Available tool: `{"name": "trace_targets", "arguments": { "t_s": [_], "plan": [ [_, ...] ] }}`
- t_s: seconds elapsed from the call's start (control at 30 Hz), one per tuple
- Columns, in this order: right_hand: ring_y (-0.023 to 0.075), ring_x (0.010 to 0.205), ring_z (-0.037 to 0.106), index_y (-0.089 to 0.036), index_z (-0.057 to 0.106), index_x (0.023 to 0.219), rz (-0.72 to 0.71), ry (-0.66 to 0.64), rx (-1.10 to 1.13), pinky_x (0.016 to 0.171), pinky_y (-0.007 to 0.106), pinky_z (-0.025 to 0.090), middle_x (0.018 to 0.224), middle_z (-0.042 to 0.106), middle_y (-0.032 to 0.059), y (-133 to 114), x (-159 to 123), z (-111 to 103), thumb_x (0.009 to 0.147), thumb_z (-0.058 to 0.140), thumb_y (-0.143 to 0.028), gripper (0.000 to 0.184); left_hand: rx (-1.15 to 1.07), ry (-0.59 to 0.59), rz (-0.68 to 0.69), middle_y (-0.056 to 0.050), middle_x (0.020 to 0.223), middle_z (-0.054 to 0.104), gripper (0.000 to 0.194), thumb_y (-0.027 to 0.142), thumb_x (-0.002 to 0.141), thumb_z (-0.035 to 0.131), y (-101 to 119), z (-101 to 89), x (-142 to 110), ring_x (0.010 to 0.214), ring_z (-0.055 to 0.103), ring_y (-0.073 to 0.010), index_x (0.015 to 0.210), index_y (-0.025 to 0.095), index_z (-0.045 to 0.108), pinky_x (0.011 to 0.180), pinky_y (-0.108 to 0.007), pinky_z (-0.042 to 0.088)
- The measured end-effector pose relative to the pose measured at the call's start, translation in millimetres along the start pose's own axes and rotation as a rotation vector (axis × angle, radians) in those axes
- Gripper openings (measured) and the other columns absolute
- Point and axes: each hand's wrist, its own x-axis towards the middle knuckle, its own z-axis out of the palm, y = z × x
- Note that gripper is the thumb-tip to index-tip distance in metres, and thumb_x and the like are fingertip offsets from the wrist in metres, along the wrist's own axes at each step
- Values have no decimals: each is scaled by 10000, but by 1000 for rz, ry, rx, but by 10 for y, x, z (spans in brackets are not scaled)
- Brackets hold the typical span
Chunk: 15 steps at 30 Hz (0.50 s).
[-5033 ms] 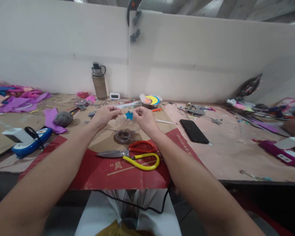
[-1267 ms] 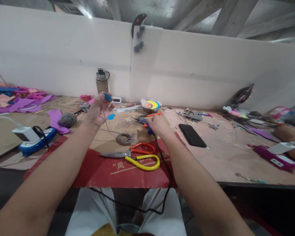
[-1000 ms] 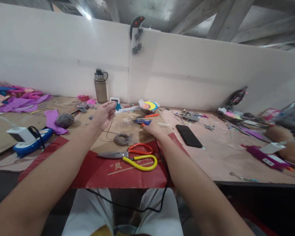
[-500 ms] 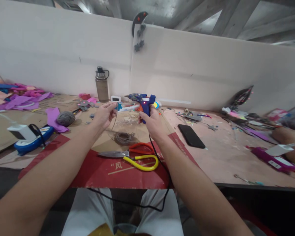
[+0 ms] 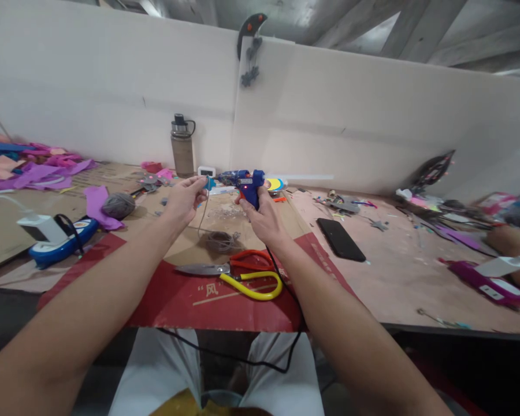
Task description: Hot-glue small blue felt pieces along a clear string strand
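My left hand (image 5: 189,199) pinches a small blue felt star (image 5: 210,183), and a grey cord hangs from it down to a coil of cord (image 5: 220,240) on the cardboard. My right hand (image 5: 264,214) is wrapped round the grip of a blue hot glue gun (image 5: 245,182), a red light showing on its side. The gun points left, its nozzle close beside the star; whether they touch I cannot tell. Below both hands lie scissors (image 5: 242,277) with one red and one yellow handle, across a red printed flap (image 5: 173,303).
At the back stand a water bottle (image 5: 182,147) and a small white clock (image 5: 207,171). To the left are a grey yarn ball (image 5: 118,205), felt scraps (image 5: 39,173) and a blue power strip (image 5: 60,245). A black phone (image 5: 340,239) lies right; another person's arm (image 5: 513,251) shows beyond.
My right hand has picked up the glue gun from the table and swung its nozzle left to the star. My left hand has lowered the star from near the bottle and now holds it steady.
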Motion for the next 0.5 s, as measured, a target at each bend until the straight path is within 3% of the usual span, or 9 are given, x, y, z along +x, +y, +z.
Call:
{"name": "trace_targets", "arguments": {
  "t_s": [0.5],
  "plan": [
    [200, 824, 612, -221, 484, 1123, -7, 23, -1, 798, 370, 496, 920, 646, 47, -23, -17, 12, 875, 490, -330, 272, 103, -55, 90, 2, 543, 558, 55, 153, 679, 691, -40, 26, -37, 464, 477, -57, 700, 115, 656, 445, -172, 353]
  ]
}}
